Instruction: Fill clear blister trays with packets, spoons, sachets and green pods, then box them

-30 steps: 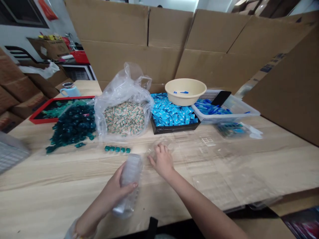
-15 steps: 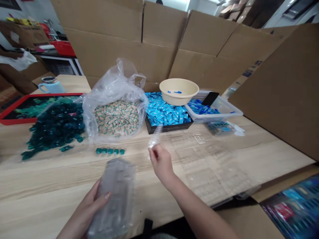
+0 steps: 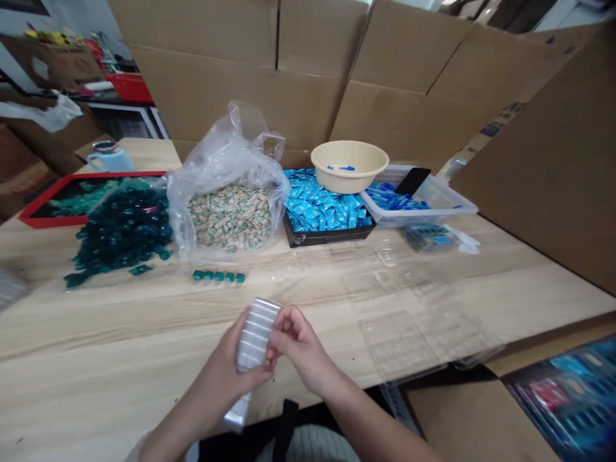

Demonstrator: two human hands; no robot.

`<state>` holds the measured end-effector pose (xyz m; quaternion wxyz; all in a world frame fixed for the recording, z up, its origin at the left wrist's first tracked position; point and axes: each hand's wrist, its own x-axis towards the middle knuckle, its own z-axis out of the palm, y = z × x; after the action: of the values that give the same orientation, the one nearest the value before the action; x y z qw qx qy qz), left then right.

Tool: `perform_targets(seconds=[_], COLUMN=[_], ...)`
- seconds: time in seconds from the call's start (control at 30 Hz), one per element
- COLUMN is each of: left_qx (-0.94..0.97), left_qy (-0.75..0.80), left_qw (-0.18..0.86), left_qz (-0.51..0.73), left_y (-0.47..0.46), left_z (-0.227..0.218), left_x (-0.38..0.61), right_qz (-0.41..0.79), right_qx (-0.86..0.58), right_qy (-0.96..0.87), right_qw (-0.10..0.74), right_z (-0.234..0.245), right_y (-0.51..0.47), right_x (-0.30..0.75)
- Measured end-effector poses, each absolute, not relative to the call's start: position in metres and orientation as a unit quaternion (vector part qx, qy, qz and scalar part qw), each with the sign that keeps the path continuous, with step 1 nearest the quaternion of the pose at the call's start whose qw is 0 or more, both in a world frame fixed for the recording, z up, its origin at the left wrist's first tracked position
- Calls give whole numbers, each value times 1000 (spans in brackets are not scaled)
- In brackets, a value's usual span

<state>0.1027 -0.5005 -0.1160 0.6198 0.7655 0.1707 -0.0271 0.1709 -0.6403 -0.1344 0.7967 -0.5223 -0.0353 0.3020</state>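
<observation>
1. The left hand (image 3: 226, 366) is wrapped around a ridged clear plastic piece (image 3: 255, 333), thumb across it; the right hand (image 3: 303, 353) has its fingers bent inward against the piece's right edge, though whether they pinch anything cannot be told.
2. The plastic piece is tilted over the near edge of the surface (image 3: 120, 333), its middle partly hidden by the left hand.
3. Just beyond, five green pieces (image 3: 219, 276) stand in a row, between the hands and an open bag (image 3: 231, 151) of small packets.
4. Left of the bag lies a dark green heap (image 3: 128, 228).
5. Right of it, a cream bowl (image 3: 337, 183) covers part of the blue packets (image 3: 327, 208) and overlaps a white basket (image 3: 452, 208).
6. Flat clear trays (image 3: 399, 333) lie right of the hands.
7. Cardboard (image 3: 231, 96) walls the far side.
</observation>
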Motion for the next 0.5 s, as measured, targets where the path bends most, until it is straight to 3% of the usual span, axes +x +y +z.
perform_targets(seconds=[0.1,0.3,0.4,0.5], left_qx=[721,687,693,745], left_qy=[116,78,77,81], left_qw=[677,716,711,660], left_qz=[-96,-94,-92,-48], left_y=[-513,-514,-516,-524], left_z=[-124,-122,-121,-119], left_x=[103,102,98,94], right_qz=[328,381,395,405], right_qx=[-459,-391,-444,-565], right_qy=[-40,-9,-18,-39], right_qw=[825,838,804,718], right_z=[-139,-156,-148,-131], right_y=[-640,-646,-649,-648], right_x=[164,164,166,165])
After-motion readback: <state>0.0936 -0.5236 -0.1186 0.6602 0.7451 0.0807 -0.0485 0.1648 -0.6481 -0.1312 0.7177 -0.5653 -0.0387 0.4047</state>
